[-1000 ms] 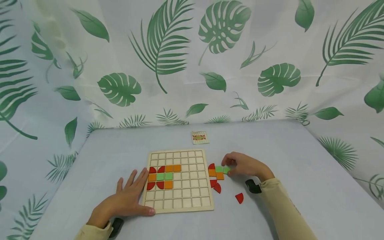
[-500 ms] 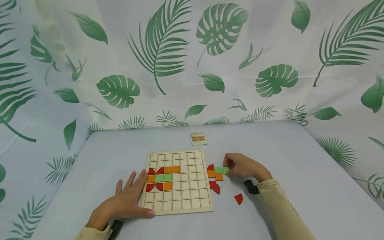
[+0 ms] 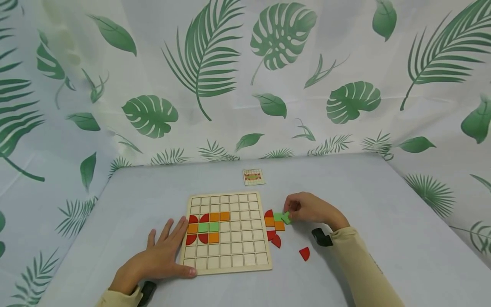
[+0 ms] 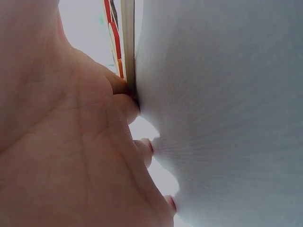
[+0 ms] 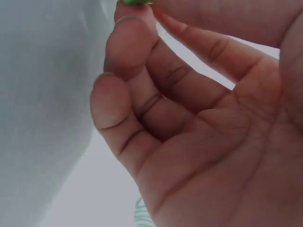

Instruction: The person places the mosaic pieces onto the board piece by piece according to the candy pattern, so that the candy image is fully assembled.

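A wooden grid board [image 3: 245, 247] lies on the table, with red quarter-circle, orange square and green square tiles in its left cells. The left hand [image 3: 157, 258] rests spread along the board's left edge, its thumb on the near left corner. To the right of the board, the right hand [image 3: 312, 209] pinches a green square tile [image 3: 286, 218] between thumb and fingers; the tile is tilted. In the right wrist view only an edge of the green tile [image 5: 137, 2] shows at the fingertips. Beside the board's right edge lie loose orange tiles [image 3: 280, 226] and red quarter-circle tiles [image 3: 276, 241].
A small pattern card [image 3: 253, 177] lies behind the board. One red quarter-circle tile [image 3: 304, 254] sits apart, nearer the person. A white cloth [image 3: 215, 128] with green leaves hangs behind and at the sides of the table.
The right hand has closed its thumb and fingers on the green tile, which has turned and tilted out of its row. The left hand keeps its place on the board.
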Motion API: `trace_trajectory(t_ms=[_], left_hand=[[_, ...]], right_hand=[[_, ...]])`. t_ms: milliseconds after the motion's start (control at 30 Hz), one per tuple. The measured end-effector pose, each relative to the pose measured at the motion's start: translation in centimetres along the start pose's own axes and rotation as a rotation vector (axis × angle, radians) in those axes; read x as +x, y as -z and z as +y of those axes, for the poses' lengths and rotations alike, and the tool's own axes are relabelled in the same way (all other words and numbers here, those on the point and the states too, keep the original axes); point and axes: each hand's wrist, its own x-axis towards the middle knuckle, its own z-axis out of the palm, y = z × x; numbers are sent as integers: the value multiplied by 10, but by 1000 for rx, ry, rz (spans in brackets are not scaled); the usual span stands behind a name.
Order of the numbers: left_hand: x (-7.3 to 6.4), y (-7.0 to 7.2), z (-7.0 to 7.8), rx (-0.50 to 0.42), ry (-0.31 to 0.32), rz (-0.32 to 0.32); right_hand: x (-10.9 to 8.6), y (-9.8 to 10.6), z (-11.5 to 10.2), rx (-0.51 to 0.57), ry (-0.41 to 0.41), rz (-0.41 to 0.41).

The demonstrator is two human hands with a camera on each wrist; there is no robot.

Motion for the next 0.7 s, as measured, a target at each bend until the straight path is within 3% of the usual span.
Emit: trace_trajectory(t_ms=[200,467,700], left_hand=[[1,0,-1,-6,1,-5],[-2,4,6,5,17,-17],[-2,3,4,-15,9,-15]], right_hand=[[4,-4,-4,87,-5,-4],[13,-20,-13,200,61,26],[21,-35,-26,273,40,61]])
